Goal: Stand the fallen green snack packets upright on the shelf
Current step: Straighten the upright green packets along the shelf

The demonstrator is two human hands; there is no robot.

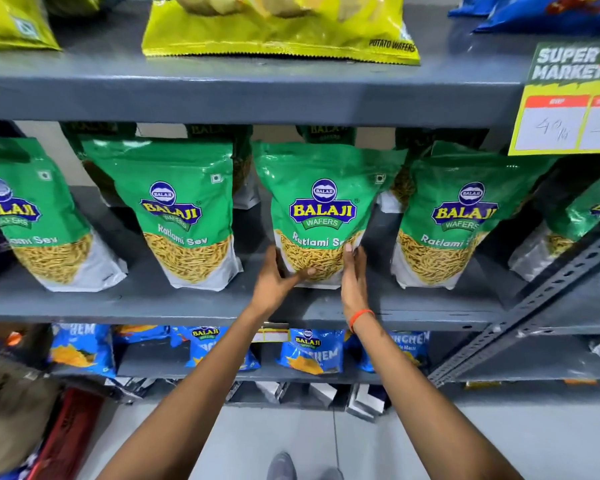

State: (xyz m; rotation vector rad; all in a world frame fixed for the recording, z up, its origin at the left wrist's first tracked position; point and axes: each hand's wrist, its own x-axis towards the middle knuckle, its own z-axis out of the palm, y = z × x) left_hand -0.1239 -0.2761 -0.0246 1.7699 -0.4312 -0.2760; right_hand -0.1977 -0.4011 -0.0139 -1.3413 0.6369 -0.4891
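Note:
Several green Balaji Ratlami Sev packets stand in a row on the grey middle shelf (194, 306). The centre packet (321, 206) stands upright. My left hand (279, 277) grips its lower left corner, thumb across the front. My right hand (354, 278), with an orange band at the wrist, presses flat against its lower right side. To its left stands another packet (181, 209), and one more (32, 216) at the far left. A packet (451, 216) stands to the right, and a further one (575, 216) leans at the far right. More green packets sit behind, mostly hidden.
The upper shelf holds yellow-green wafer bags (278, 26) and blue bags (548, 12). A supermarket price card (572, 98) hangs at the upper right. Blue packets (312, 351) fill the lower shelf. A perforated metal upright (534, 303) stands at the right. A brown bag (11, 410) sits at lower left.

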